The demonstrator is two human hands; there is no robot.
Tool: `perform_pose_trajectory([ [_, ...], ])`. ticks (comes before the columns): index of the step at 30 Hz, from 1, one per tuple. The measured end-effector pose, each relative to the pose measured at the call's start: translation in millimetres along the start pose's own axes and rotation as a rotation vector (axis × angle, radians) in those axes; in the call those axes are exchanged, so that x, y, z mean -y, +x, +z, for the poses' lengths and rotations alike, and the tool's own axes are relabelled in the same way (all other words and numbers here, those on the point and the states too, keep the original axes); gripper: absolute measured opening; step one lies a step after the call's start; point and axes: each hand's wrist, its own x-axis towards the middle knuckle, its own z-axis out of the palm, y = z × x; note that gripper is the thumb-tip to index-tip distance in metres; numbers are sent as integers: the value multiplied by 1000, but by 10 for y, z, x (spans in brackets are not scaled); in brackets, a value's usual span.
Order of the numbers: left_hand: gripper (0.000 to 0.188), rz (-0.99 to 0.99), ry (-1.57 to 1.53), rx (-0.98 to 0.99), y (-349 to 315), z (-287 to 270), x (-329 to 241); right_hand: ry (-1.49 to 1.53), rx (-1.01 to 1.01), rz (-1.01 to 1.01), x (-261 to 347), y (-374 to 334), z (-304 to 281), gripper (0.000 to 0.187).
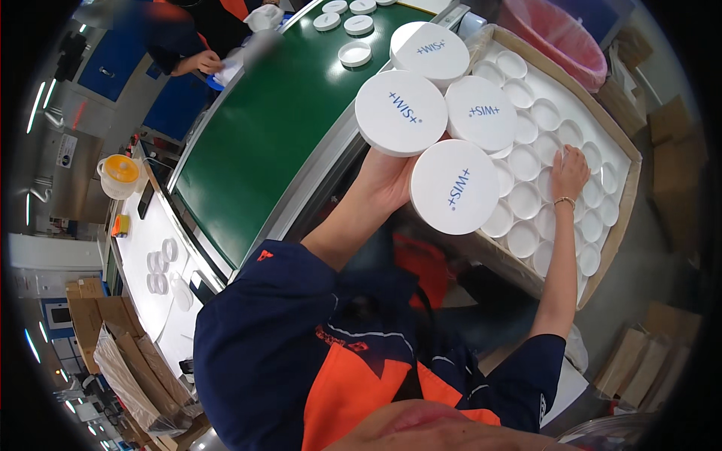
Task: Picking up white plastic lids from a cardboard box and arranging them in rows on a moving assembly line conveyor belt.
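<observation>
Left hand: here it is, out over the edge of the belt, the left hand (387,179) gripping a cluster of four white lids (401,111), its fingers mostly hidden behind them.
Lids: printed faces turned up, blue lettering on every one — two above the hand, two off to its right side, all bunched edge to edge or overlapping.
Right hand: down in the box, the right hand (570,173) has its fingers bent over the rows; whether the tips pinch anything, I can't tell from here.
Box: a cardboard box (629,194) to the person's right, filled with rows of round white dishes (524,238); those dishes lie under and all around the right hand, while the held lids sit higher, overlapping the box's left side from this angle.
Belt: a long green belt (256,143) beyond the left forearm, loose white discs (354,54) grouped at its far end.
Across the belt: a co-worker's hand (207,62) close to something pale.
Side table: more discs (158,263) on a white table (139,240), a yellow-lidded jug (120,173) — and behind the box, a pink-lined bin (553,37).
</observation>
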Motion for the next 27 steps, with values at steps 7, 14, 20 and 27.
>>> perform_pose_trajectory([
  [7, 30, -12, 35, 32, 80, 19, 108, 30, 8, 11, -5, -18, -30, 37],
  [14, 31, 66, 225, 7, 182, 0, 205, 1, -1, 4, 47, -15, 2, 37],
  [20, 32, -25, 219, -46, 506, -80, 355, -8, -65, -7, 12, -21, 22, 36],
  [27, 34, 444, 2105, 267, 2028, -659, 573, 47, -103, -2, 54, -29, -48, 34],
])
